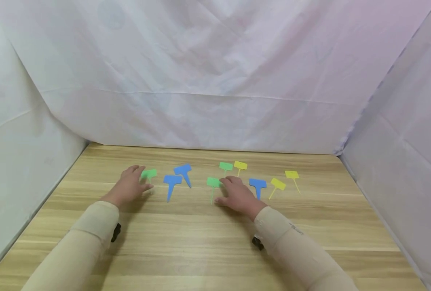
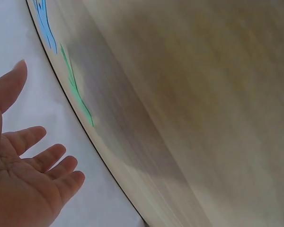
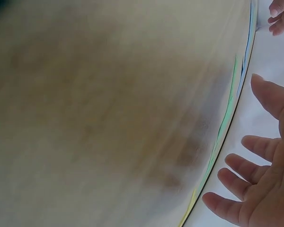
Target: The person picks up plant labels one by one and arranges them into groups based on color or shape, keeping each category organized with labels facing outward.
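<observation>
My left hand (image 1: 129,186) hovers over the left side of the table beside a green T-shaped plant label (image 1: 149,173); its fingers are spread and hold nothing in the left wrist view. Right of that label lie two blue plant labels (image 1: 172,180). My right hand (image 1: 238,195) is by another green label (image 1: 213,182) near the middle, fingers apart with nothing between them in the right wrist view. Behind it lie a third green label (image 1: 226,166) and a yellow label (image 1: 240,165). A blue label (image 1: 257,184) sits just right of the right hand, partly hidden at its tip.
Two more yellow labels, one tilted (image 1: 278,184) and one farther right (image 1: 292,174), lie on the wood-grain table (image 1: 186,242). White cloth (image 1: 208,72) hangs along the back and both sides of the table.
</observation>
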A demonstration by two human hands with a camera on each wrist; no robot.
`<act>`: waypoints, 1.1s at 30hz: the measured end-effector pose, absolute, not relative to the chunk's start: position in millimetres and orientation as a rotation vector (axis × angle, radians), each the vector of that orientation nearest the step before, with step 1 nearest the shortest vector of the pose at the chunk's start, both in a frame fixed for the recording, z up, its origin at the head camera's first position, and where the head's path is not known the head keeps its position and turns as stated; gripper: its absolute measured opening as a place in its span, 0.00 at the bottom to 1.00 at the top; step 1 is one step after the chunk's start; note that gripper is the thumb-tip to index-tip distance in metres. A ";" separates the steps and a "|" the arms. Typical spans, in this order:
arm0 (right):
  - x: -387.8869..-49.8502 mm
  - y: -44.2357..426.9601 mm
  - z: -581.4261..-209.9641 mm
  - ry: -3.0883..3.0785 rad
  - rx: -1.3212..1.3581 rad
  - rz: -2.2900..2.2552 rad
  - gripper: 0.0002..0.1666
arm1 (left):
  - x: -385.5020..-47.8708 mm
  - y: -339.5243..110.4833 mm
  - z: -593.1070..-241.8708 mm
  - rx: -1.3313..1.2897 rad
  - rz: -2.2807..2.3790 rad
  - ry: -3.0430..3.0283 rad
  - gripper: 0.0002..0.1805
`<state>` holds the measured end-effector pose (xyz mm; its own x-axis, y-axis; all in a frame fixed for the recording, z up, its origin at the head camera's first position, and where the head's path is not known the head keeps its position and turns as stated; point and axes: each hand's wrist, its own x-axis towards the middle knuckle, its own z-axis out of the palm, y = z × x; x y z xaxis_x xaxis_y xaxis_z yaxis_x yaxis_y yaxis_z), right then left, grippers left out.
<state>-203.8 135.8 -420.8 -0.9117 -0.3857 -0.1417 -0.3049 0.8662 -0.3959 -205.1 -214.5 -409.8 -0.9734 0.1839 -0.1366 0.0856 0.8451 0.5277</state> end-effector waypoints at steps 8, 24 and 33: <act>-212.0 127.6 -423.4 2.819 -0.563 -0.490 0.40 | -207.7 -217.2 -409.8 0.201 0.825 2.822 0.42; -218.7 116.1 -424.0 2.811 -0.597 -0.367 0.38 | -216.1 -225.8 -411.7 0.157 0.809 2.805 0.43; -220.0 114.4 -426.1 2.839 -0.604 -0.291 0.38 | -221.5 -228.7 -414.3 0.134 0.823 2.790 0.41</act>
